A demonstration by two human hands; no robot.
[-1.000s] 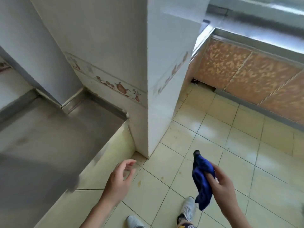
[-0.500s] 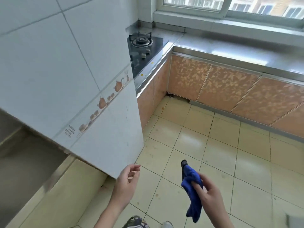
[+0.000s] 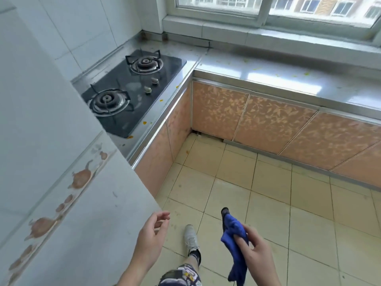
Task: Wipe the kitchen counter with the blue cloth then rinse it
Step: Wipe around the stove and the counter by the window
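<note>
My right hand grips the bunched blue cloth low in the view, above the floor tiles; the cloth hangs down from my fingers. My left hand hovers beside it with fingers loosely spread, holding nothing. The steel kitchen counter runs in an L ahead, under the window and along the left wall, well away from both hands. Small yellow and orange specks dot its surface.
A black two-burner gas hob is set into the left leg of the counter. A white tiled pillar stands close on my left. Orange patterned cabinet doors run below the counter. My foot in a grey shoe is on the yellow floor tiles.
The view has swung up and right, from a grey ledge and pillar to the hob and window counter. Both hands keep their pose, with the cloth still in the right.
</note>
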